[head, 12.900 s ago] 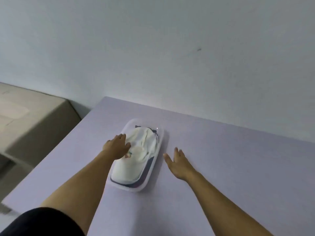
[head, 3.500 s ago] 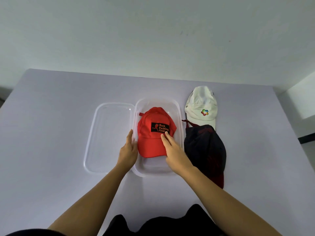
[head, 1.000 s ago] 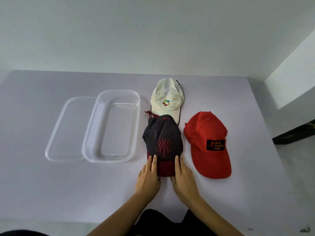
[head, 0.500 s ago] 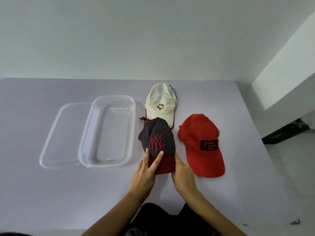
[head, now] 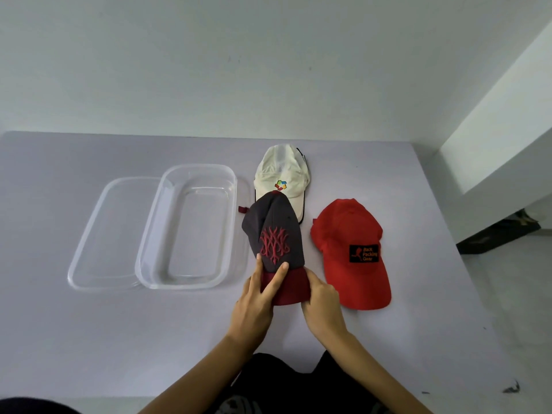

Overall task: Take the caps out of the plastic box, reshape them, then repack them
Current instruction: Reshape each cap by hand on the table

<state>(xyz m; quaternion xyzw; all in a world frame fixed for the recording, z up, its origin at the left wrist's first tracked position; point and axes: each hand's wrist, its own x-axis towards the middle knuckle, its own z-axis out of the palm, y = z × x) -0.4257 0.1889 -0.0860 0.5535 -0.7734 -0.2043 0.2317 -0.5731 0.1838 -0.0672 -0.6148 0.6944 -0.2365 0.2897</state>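
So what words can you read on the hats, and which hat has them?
"Back Packing Gear": on the black patch on the red cap.
Dark cap: only a red stitched emblem, no clear letters.
White cap: only a small colourful logo, no words.
Box and lid: no text visible.

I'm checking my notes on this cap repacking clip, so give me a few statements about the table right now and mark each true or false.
1. The plastic box holds no caps. True.
2. Both hands grip the red cap. False: the left hand and right hand hold the dark cap by its maroon brim; the red cap lies untouched.
3. The lid lies left of the box. True.
4. The white cap sits nearest the person. False: it lies farthest, partly under the dark cap's crown.
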